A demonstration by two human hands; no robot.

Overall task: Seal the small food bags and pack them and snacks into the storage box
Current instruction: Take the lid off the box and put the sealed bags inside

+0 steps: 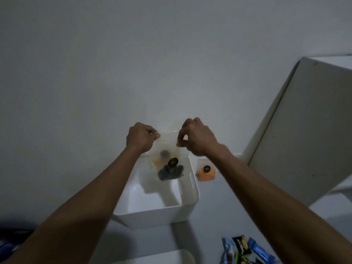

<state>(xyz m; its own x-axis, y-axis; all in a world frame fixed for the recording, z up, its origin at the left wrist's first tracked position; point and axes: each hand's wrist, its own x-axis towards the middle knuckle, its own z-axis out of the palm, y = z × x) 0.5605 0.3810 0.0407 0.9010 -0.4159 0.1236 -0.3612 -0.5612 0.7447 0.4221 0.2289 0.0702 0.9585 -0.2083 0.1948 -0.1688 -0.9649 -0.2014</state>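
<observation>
Head view: left hand (140, 137) and right hand (197, 138) pinch bag (167, 149).

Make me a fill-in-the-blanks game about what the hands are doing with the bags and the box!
1. Both hands, left hand and right hand, pinch the top of a clear ____.
2. The held bag hangs over the white ____.
3. The bag on the table right of the box has something ____ inside.
4. The snack packets lie ____ the box.

Missing words: bag; box; orange; outside

One head-worn wide-angle view looks forward and down, close over the white box (158, 204).
</observation>
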